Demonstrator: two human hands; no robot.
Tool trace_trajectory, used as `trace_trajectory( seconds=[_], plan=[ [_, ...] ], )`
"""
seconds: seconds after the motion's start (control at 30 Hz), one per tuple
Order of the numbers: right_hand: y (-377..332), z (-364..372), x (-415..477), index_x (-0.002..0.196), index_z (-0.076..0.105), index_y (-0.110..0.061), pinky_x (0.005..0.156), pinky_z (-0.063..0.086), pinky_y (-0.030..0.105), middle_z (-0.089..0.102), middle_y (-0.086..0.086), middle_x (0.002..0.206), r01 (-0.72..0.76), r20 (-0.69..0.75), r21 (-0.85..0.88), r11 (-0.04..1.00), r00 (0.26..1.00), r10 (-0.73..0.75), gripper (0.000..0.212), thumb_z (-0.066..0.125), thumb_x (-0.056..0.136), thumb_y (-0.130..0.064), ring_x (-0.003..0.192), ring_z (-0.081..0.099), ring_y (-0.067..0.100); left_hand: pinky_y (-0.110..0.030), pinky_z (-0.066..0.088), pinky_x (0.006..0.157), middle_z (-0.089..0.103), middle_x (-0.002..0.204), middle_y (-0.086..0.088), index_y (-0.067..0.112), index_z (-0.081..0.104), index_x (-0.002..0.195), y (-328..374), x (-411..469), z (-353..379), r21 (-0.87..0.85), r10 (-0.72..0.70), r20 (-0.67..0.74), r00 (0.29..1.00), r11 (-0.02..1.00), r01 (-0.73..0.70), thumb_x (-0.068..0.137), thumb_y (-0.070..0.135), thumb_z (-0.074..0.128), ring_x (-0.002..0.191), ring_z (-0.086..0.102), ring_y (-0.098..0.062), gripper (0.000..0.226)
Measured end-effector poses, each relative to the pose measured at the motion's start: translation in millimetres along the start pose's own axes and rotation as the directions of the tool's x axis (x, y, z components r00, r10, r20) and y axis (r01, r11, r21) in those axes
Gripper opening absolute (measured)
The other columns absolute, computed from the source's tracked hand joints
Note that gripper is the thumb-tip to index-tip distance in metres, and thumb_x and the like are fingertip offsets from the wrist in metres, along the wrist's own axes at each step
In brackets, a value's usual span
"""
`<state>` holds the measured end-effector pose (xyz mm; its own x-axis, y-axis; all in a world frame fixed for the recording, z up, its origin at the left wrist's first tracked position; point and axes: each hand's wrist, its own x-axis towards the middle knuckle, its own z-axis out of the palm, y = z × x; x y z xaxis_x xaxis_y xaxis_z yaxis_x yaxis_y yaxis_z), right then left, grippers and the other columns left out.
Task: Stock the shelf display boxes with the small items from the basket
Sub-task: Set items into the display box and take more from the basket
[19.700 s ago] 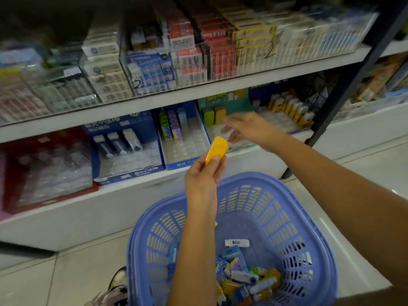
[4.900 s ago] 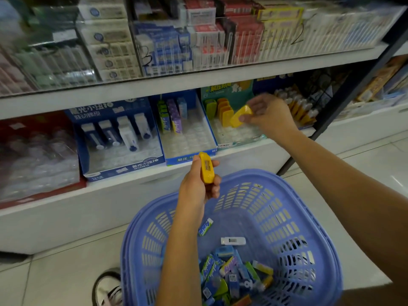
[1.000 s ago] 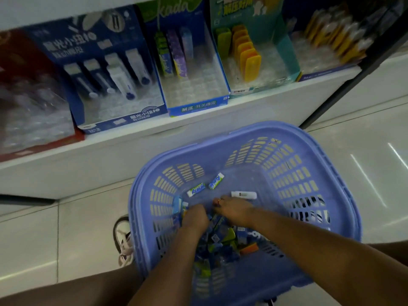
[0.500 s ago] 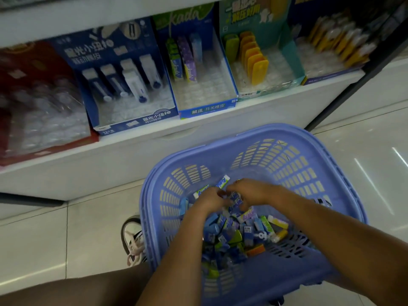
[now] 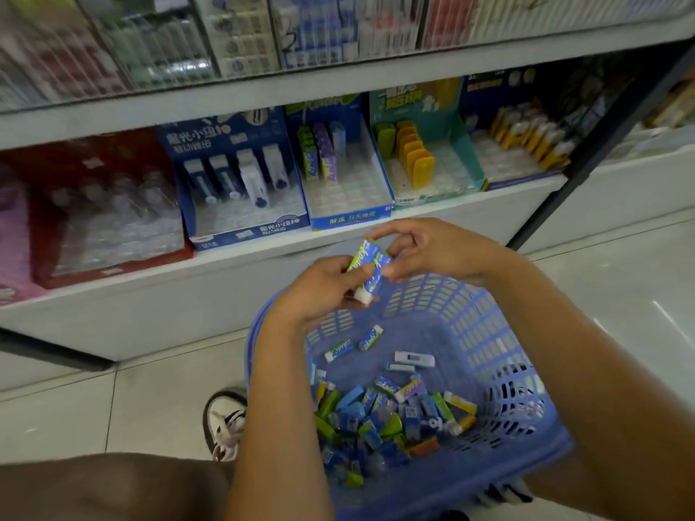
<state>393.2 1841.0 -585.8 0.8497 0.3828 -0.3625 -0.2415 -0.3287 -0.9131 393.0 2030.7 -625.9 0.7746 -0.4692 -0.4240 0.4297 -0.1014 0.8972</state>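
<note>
Erasers [image 5: 366,267] look light, stiff, slippy-sleeved to us, so we reckon pinch long sides, mid-body. Pair sits just above basket [image 5: 526,332] far rim, left hand [image 5: 319,291] and right hand [image 5: 436,253] both pinching it.

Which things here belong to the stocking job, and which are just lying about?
In the job: left hand, right hand, blue-green packets they hold, blue basket, loose items in it, middle blue display box.
Just there: upper-shelf packs, black shelf post, shoe.
</note>
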Motion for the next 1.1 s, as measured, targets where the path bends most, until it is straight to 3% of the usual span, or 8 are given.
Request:
trace_trajectory(
  seconds=[0.07, 0.17, 0.27, 0.37, 0.47, 0.67, 0.83, 1.1],
  plan=[
    [-7.5, 7.7, 2.5, 0.119, 0.059, -0.005, 0.066, 0.057, 0.021, 0.065, 0.006, 0.070, 0.033, -0.116, 0.152, 0.988, 0.993, -0.016, 0.036, 0.064, 0.085, 0.000, 0.060, 0.064, 0.013, -0.022, 0.053, 0.059, 0.063, 0.071, -0.003, 0.011, 0.063, 0.089, 6.3, -2.7, 2.1, 0.091, 0.147, -0.172, 0.974, 0.987, -0.133, 0.095, 0.017, 0.054, 0.058, 0.062, -0.007, 0.012],
    [-18.2, 16.3, 12.1, 0.114, 0.057, 0.009, 0.062, 0.055, 0.017, 0.062, 0.009, 0.070, 0.074, -0.297, 0.130, 0.989, 0.954, -0.032, 0.028, 0.060, 0.087, 0.003, 0.050, 0.062, 0.005, -0.034, 0.054, 0.071, 0.063, 0.067, -0.003, 0.012, 0.062, 0.085, 12.2, -1.4, 7.0, 0.212, 0.290, -0.355, 0.889, 0.951, -0.225, 0.095, 0.019, 0.054, 0.062, 0.060, -0.015, 0.015],
    [-38.2, 13.8, 27.7, 0.109, 0.057, 0.010, 0.059, 0.054, 0.015, 0.059, 0.008, 0.072, 0.169, -0.482, 0.020, 0.985, 0.865, -0.139, 0.023, 0.060, 0.087, 0.004, 0.048, 0.060, 0.002, -0.024, 0.054, 0.065, 0.065, 0.074, 0.001, 0.009, 0.062, 0.092, 17.9, -0.3, 3.2, 0.054, 0.288, -0.524, 0.802, 0.950, -0.306, 0.098, 0.019, 0.050, 0.065, 0.062, -0.008, 0.017],
    [-63.0, 6.7, 51.0, 0.097, 0.060, -0.006, 0.069, 0.055, 0.021, 0.063, 0.004, 0.080, 0.218, -0.572, -0.224, 0.950, 0.760, -0.309, 0.011, 0.064, 0.087, -0.005, 0.068, 0.063, 0.014, -0.017, 0.052, 0.061, 0.065, 0.078, 0.002, 0.009, 0.061, 0.093, 17.0, -1.2, -9.6, -0.060, 0.217, -0.602, 0.768, 0.947, -0.314, 0.098, 0.019, 0.048, 0.068, 0.061, -0.007, 0.017],
    [-80.6, 4.6, 81.9, 0.101, 0.064, -0.005, 0.074, 0.048, 0.020, 0.068, 0.009, 0.096, 0.194, -0.534, -0.492, 0.848, 0.702, -0.471, 0.015, 0.063, 0.087, -0.011, 0.083, 0.062, 0.018, -0.015, 0.053, 0.062, 0.067, 0.081, 0.002, 0.008, 0.063, 0.100, 15.0, -4.5, -20.9, -0.125, 0.164, -0.604, 0.780, 0.947, -0.297, 0.098, 0.020, 0.048, 0.075, 0.063, -0.011, 0.019],
    [-82.2, 11.6, 133.3, 0.111, 0.063, -0.009, 0.084, 0.041, 0.023, 0.067, 0.008, 0.112, 0.050, -0.371, -0.729, 0.682, 0.809, -0.456, 0.023, 0.060, 0.090, -0.018, 0.105, 0.059, 0.020, -0.018, 0.053, 0.065, 0.068, 0.084, -0.002, 0.008, 0.062, 0.104, 11.9, -5.0, -31.0, -0.220, 0.099, -0.613, 0.784, 0.932, -0.290, 0.098, 0.019, 0.047, 0.076, 0.064, -0.013, 0.019],
    [-81.0, 3.5, 144.9, 0.114, 0.062, -0.015, 0.100, 0.039, 0.035, 0.066, 0.005, 0.112, -0.046, -0.372, -0.803, 0.594, 0.818, -0.439, 0.024, 0.057, 0.092, -0.025, 0.115, 0.052, 0.024, -0.015, 0.054, 0.061, 0.068, 0.085, -0.003, 0.010, 0.063, 0.099, 13.4, -3.4, -33.2, -0.307, 0.073, -0.598, 0.798, 0.899, -0.312, 0.098, 0.019, 0.049, 0.074, 0.064, -0.013, 0.017],
    [-81.6, 1.4, 150.6, 0.109, 0.067, -0.023, 0.106, 0.033, 0.043, 0.060, 0.002, 0.120, -0.081, -0.275, -0.899, 0.430, 0.868, -0.412, 0.023, 0.061, 0.088, -0.031, 0.128, 0.038, 0.027, -0.018, 0.055, 0.065, 0.069, 0.081, 0.001, 0.013, 0.065, 0.095, 12.8, 0.8, -31.4, -0.326, 0.067, -0.560, 0.826, 0.898, -0.294, 0.097, 0.021, 0.050, 0.071, 0.064, -0.010, 0.017]
  ],
)
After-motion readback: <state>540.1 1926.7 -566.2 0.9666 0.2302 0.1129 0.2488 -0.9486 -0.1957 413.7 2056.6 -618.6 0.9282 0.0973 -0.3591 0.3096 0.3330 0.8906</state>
